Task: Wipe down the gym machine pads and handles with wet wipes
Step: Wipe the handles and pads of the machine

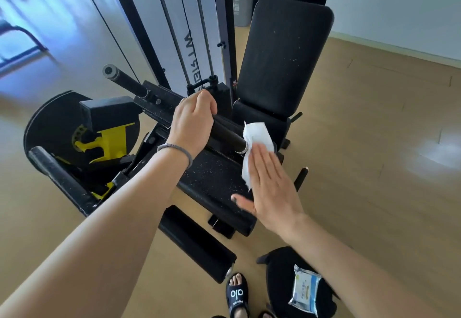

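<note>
Left hand (193, 120) clenched round black handle (225, 134). Right hand (270, 186) flat, fingers straight, pressing white wipe (257, 140) against handle's end, above seat pad (214, 180).

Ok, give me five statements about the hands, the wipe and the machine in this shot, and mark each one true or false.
1. The left hand grips the black handle bar. True.
2. The right hand is curled into a fist around the wipe. False: its fingers are straight, pressing the wipe against the bar's end.
3. The wet wipes pack lies on the seat pad. False: it lies on a black bag on the floor.
4. The back pad shows pale specks. True.
5. The wipe is blue. False: it is white.
</note>
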`<control>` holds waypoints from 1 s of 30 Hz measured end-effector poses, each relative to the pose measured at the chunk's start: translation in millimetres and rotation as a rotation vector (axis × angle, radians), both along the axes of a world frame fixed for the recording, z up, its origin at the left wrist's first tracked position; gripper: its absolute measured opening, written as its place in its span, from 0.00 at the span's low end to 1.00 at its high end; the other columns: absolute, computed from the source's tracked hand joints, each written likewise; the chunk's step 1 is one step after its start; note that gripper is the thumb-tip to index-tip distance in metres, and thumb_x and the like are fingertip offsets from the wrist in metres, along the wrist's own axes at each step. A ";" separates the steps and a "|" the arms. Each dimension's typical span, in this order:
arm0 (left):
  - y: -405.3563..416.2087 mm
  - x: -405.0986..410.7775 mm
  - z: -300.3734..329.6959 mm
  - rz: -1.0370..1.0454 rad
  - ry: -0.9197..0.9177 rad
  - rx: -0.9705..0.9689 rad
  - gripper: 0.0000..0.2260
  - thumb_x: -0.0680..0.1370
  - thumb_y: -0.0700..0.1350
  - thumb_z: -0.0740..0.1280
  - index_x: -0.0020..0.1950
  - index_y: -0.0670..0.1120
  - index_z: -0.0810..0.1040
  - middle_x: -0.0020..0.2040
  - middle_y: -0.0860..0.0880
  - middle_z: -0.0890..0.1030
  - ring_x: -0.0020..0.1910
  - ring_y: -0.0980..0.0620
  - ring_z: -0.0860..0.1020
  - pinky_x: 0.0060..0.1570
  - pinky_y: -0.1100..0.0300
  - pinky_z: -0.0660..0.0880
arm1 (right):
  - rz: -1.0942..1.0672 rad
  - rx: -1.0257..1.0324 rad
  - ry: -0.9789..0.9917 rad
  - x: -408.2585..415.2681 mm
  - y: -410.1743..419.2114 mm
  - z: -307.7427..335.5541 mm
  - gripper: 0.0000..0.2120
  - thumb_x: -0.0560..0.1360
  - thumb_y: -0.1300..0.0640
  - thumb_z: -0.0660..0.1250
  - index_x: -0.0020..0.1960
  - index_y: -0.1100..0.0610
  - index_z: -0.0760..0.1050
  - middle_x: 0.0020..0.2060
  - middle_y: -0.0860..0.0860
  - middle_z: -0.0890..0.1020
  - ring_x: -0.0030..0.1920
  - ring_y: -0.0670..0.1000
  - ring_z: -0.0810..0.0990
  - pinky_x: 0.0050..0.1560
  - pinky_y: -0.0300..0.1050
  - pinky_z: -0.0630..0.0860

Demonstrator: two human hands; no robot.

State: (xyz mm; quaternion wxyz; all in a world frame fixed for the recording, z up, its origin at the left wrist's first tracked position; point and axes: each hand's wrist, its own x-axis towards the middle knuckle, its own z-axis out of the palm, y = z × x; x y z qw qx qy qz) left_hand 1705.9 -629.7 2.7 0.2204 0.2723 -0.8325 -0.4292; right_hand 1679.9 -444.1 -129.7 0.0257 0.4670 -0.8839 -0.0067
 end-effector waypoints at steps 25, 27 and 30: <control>-44.8 45.0 -87.7 -0.451 -0.049 -0.382 0.05 0.79 0.39 0.64 0.53 0.48 0.73 0.52 0.56 0.72 0.37 0.55 0.72 0.35 0.59 0.74 | -0.540 -0.111 -0.049 76.1 -82.1 -5.4 0.43 0.74 0.56 0.68 0.80 0.71 0.50 0.78 0.71 0.53 0.80 0.68 0.51 0.79 0.62 0.56; -47.0 40.1 -91.6 -0.609 -0.039 -0.548 0.05 0.79 0.38 0.65 0.53 0.46 0.77 0.54 0.54 0.75 0.39 0.52 0.74 0.33 0.55 0.75 | -0.614 -0.151 -0.059 77.2 -93.6 -2.3 0.46 0.68 0.58 0.75 0.79 0.69 0.56 0.76 0.71 0.60 0.78 0.68 0.57 0.79 0.61 0.58; -48.8 37.1 -95.4 -0.719 -0.049 -0.609 0.05 0.79 0.37 0.64 0.51 0.44 0.78 0.51 0.51 0.76 0.40 0.49 0.76 0.34 0.49 0.78 | -0.685 -0.238 -0.027 72.4 -104.3 0.9 0.47 0.59 0.60 0.80 0.75 0.64 0.67 0.69 0.67 0.69 0.70 0.66 0.69 0.73 0.57 0.68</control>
